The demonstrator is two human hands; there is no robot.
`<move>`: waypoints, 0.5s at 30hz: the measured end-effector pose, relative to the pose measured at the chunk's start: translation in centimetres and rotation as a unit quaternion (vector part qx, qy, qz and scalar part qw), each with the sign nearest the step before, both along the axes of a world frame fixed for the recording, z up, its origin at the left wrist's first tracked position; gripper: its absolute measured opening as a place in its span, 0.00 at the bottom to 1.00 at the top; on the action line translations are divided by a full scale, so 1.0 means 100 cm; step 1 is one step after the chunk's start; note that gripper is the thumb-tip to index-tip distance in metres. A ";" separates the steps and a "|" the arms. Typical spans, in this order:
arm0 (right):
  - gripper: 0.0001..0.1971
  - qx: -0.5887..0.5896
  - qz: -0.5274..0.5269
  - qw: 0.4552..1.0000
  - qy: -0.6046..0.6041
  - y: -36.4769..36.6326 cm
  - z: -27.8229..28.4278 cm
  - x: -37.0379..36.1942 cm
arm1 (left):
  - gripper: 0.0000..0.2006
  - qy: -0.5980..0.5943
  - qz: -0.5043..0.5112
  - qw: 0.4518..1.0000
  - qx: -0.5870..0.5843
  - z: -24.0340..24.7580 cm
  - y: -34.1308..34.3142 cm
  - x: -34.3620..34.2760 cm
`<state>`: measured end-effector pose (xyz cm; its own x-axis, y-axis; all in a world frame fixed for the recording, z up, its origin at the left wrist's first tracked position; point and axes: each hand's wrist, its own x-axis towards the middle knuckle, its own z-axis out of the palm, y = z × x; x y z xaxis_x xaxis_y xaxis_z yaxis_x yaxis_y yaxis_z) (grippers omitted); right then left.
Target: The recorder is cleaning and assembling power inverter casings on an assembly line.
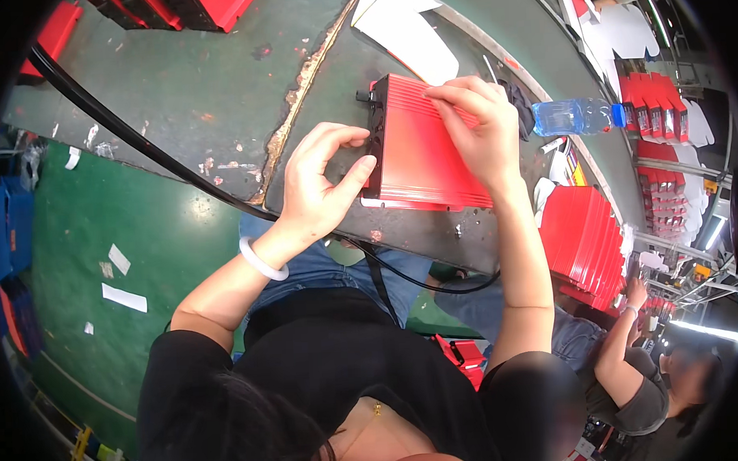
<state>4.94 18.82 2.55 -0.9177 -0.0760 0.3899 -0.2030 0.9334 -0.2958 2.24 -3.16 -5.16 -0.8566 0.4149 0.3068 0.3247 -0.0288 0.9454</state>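
A red ribbed metal box point(419, 143) with a black end panel point(376, 124) lies on the worktable in front of me. My left hand point(322, 171) is at the black panel, thumb and forefinger apart, their tips at or very near it. It grips nothing. Over the box's red top, my right hand point(479, 121) has thumb and forefinger drawn together near the far edge. Whatever may be between those fingertips is too small to make out.
Behind the box lie white papers point(407, 34). A clear water bottle point(576, 117) with a blue cap lies at right, near stacked red housings point(581, 239). A thick black cable point(138, 137) crosses the table's left side. Another person point(634, 376) sits at right.
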 end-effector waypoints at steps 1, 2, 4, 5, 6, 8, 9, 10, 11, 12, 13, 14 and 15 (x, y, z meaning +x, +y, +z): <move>0.08 -0.010 -0.002 1.000 -0.009 -0.002 0.002 0.001 | 0.14 0.004 -0.003 1.000 -0.001 0.000 0.001 0.000; 0.08 -0.010 -0.002 1.000 -0.010 -0.007 0.002 0.000 | 0.14 0.008 -0.006 1.000 -0.003 0.000 0.001 -0.001; 0.07 0.000 0.033 0.999 -0.021 -0.016 0.001 -0.001 | 0.14 0.008 -0.008 1.000 0.001 -0.001 0.001 -0.002; 0.06 0.021 0.046 0.999 -0.007 -0.018 0.000 -0.003 | 0.14 0.010 -0.012 1.000 0.004 -0.002 0.001 -0.002; 0.06 0.021 0.044 0.999 -0.009 -0.019 0.000 -0.002 | 0.14 0.008 -0.013 1.000 0.004 -0.002 0.000 -0.002; 0.07 0.096 0.055 0.994 0.005 -0.020 0.002 -0.001 | 0.14 0.009 -0.004 1.000 -0.004 0.000 0.000 -0.002; 0.07 0.097 0.056 0.994 0.004 -0.019 0.005 0.000 | 0.14 0.008 -0.003 1.000 -0.004 -0.001 0.001 -0.002; 0.07 0.108 0.068 0.992 -0.009 -0.018 0.008 0.001 | 0.14 0.006 -0.003 1.000 0.004 -0.002 0.001 -0.002; 0.07 0.120 0.081 0.989 -0.022 -0.018 0.009 0.001 | 0.14 0.004 -0.004 1.000 0.012 -0.002 0.001 -0.001; 0.07 0.120 0.082 0.989 -0.023 -0.018 0.009 -0.002 | 0.14 0.003 -0.002 1.000 0.012 -0.002 0.000 -0.002; 0.08 0.125 0.085 0.988 -0.022 -0.018 0.008 -0.004 | 0.14 0.008 -0.018 1.000 -0.003 -0.002 -0.001 -0.002; 0.09 0.130 0.088 0.987 -0.021 -0.019 0.007 -0.005 | 0.15 0.013 -0.034 0.999 -0.017 -0.002 -0.001 -0.002; 0.09 0.131 0.086 0.987 -0.022 -0.023 0.008 -0.007 | 0.15 0.013 -0.036 0.999 -0.016 -0.004 0.000 -0.002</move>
